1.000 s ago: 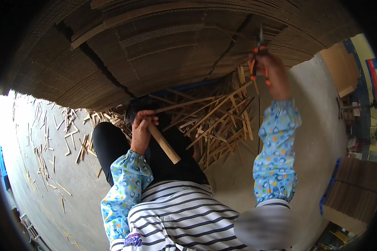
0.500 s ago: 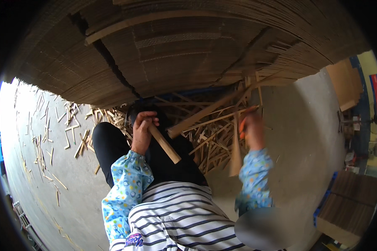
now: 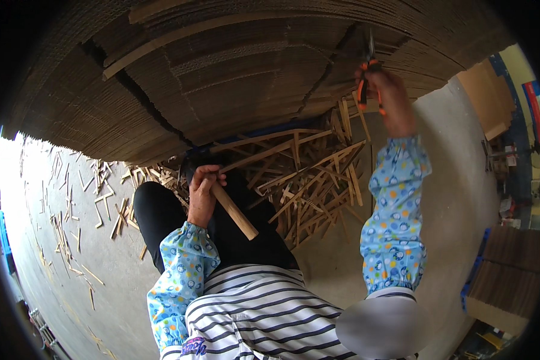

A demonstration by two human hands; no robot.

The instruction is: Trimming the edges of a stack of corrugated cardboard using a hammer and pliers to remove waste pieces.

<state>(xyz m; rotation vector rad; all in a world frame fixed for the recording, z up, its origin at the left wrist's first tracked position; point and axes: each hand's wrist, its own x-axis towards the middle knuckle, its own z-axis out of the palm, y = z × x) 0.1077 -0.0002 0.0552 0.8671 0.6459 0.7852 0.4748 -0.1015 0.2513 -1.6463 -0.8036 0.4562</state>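
Note:
My left hand [image 3: 203, 195] rests over my thigh, its fingers wrapped round a wooden handle [image 3: 235, 211]; the tool's other end is hidden behind the hand. Up at the right, my right hand [image 3: 391, 99] grips orange-and-black pliers [image 3: 369, 75]. Their metal jaws point up against the layered edges of a large stack of cardboard [image 3: 240, 78], near a dark gap in it. Whether the jaws hold any cardboard is too dark to tell. Beneath the stack, many thin cardboard strips [image 3: 318, 180] lie in a tangled heap in front of my knees.
More strips [image 3: 105, 198] are scattered over the grey floor [image 3: 123, 282] at the left. A cardboard sheet [image 3: 486, 99] leans by the wall at the right. Bundled cardboard stacks [image 3: 507, 279] stand at the lower right, beside a blue edge.
My right hand with the pliers has risen from beside the strip heap to the stack. Strips that were blurred near it now lie on the heap. My left hand stays nearly still.

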